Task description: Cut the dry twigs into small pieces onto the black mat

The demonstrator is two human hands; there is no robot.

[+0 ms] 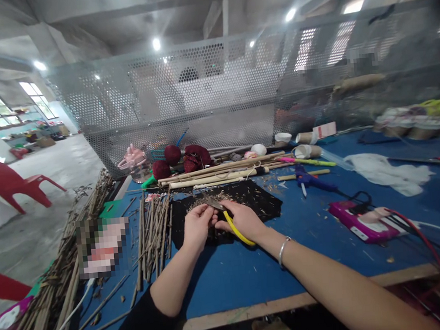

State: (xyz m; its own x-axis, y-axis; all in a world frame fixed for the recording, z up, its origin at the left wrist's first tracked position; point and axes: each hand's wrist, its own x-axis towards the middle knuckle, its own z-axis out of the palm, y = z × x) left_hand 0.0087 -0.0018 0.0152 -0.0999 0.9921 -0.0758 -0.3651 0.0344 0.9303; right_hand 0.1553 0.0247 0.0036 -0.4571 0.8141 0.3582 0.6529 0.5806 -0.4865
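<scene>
My right hand (244, 220) is closed round yellow-handled scissors (238, 230), whose metal blades point up and left over a black cloth (261, 197). Just left of the blades is my left hand (200, 224), its thumb and fingertips pinched together; whatever is between them is too small to make out. Small plant clippings lie scattered on the cloth under and beyond both hands. Thin cut brown sticks (152, 232) lie in a loose bunch to the left of my left hand, on the blue table (291, 277).
Long dry stalks (57, 292) line the left edge, near a pixelated pink item (106, 247). Behind the cloth lie pale sticks (221, 175) and dark red balls (161, 169). Right: a blue glue gun (314, 181), purple power strip (363, 221), cables and white plastic (386, 171).
</scene>
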